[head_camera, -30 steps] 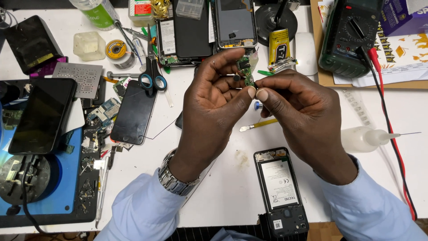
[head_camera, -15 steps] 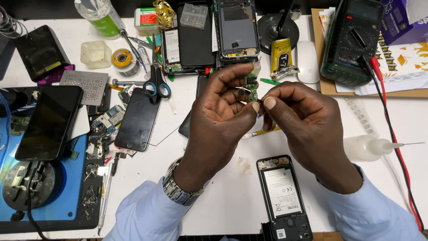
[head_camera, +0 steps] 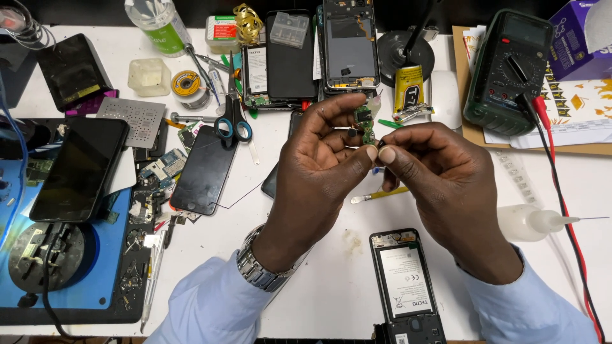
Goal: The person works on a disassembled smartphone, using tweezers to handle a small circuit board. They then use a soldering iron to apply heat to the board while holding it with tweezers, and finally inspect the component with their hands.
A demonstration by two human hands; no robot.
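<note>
My left hand (head_camera: 319,172) and my right hand (head_camera: 446,185) meet above the middle of the white table (head_camera: 306,280). Between the fingertips of both hands is a small green circuit board (head_camera: 364,122), held upright. The left thumb and forefinger pinch its lower end, and the right thumb and forefinger press in beside them. A metal watch (head_camera: 255,267) sits on my left wrist. An opened phone (head_camera: 408,286) with its battery showing lies near the front edge, below my right hand.
Scissors (head_camera: 233,121), a black phone (head_camera: 204,169), another dark phone (head_camera: 80,167) and loose parts lie at left on a blue mat (head_camera: 83,280). Opened phones (head_camera: 347,44) stand at the back. A green multimeter (head_camera: 507,70) and a needle-tip bottle (head_camera: 532,221) are at right.
Both hands stay together on the small board and shift slightly to the right in view. The fingertips have worked a little along the board's lower end.
</note>
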